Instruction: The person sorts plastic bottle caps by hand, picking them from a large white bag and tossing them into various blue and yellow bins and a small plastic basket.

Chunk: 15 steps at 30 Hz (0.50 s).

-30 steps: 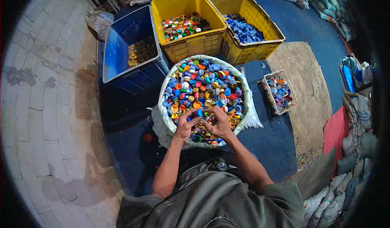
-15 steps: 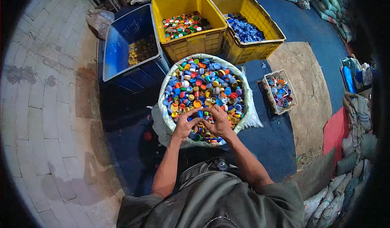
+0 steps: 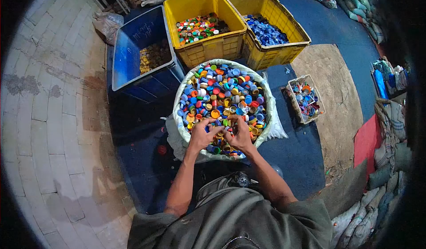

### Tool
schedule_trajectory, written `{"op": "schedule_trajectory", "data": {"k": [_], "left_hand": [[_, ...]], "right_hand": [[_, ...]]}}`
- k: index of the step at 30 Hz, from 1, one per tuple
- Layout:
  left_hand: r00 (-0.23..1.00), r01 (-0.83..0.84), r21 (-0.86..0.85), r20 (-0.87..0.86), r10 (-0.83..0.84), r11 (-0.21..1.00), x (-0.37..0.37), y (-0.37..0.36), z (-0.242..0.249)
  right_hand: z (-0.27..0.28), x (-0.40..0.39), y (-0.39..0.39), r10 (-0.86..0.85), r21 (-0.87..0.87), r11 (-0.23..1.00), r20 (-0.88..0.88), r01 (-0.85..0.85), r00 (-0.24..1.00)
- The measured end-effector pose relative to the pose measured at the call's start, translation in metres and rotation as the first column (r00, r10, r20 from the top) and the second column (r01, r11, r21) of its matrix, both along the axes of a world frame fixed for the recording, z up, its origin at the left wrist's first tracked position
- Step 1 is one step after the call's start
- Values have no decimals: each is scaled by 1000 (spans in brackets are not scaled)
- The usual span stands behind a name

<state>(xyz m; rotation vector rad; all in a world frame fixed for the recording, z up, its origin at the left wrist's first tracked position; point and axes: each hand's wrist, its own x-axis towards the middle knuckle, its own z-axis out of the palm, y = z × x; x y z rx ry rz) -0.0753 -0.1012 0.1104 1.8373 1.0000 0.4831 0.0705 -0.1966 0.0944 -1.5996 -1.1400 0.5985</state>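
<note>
A round, pale-lined sack [image 3: 181,99] stands in front of me, full of plastic bottle caps [image 3: 224,91] in many colours. My left hand [image 3: 202,136] is over its near side, fingers bent around what looks like a blue bottle cap [image 3: 207,127], partly hidden by the fingers. Just to the right, my right hand [image 3: 240,136] hovers over the caps with thumb and forefinger apart; I see nothing held between them. Loose caps show in the gap separating the hands.
Behind the sack stand a blue bin [image 3: 142,82] with yellowish caps, a yellow bin [image 3: 208,53] with mixed caps and another yellow bin [image 3: 277,56] with blue caps. A white basket [image 3: 306,116] of mixed pieces is at right. Filled sacks [image 3: 364,209] line the right edge.
My hands have drawn slightly apart. The blue cap that showed between both hands now appears by the left fingers, and the right fingers have spread.
</note>
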Motion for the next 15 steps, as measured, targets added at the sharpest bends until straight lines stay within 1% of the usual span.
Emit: {"op": "schedule_trajectory", "data": {"k": [1, 2, 5, 6, 7, 9, 10, 11, 13, 14, 15], "left_hand": [[997, -15, 43, -81, 19, 999, 1, 0, 2], [986, -26, 87, -161, 40, 996, 3, 0, 3], [926, -47, 381, -331, 183, 923, 3, 0, -5], [933, -90, 281, -312, 180, 956, 5, 1, 6], [949, -125, 179, -265, 170, 976, 7, 5, 3], [970, -180, -39, -175, 171, 983, 6, 12, -7], [959, -237, -688, -50, 280, 687, 9, 17, -1], [971, -240, -587, -135, 198, 773, 5, 17, -8], [947, -168, -363, -318, 48, 916, 8, 21, -13], [966, -217, -559, -242, 92, 800, 7, 18, -16], [967, -237, -611, -221, 125, 755, 7, 15, -13]], "right_hand": [[1, -1, 0, -19, -17, 1000, -25, 19, 999], [0, -1, 1, -37, -8, 999, -3, 37, 999], [-9, -3, 4, -72, -5, 997, 64, 72, 995], [-12, -2, 4, -73, -19, 997, 92, 75, 993], [-14, -1, 3, -75, -35, 996, 119, 80, 990], [-12, -1, 1, -63, -118, 991, 44, 68, 997], [-11, -2, 1, -55, -156, 986, 7, 56, 998], [-11, -4, 0, -44, -153, 987, -20, 41, 999], [-11, -2, 1, -40, -137, 990, -63, 31, 997], [-13, -2, 0, -40, -121, 992, -75, 31, 996], [-15, -3, -2, -42, -134, 991, -87, 31, 995]]}}
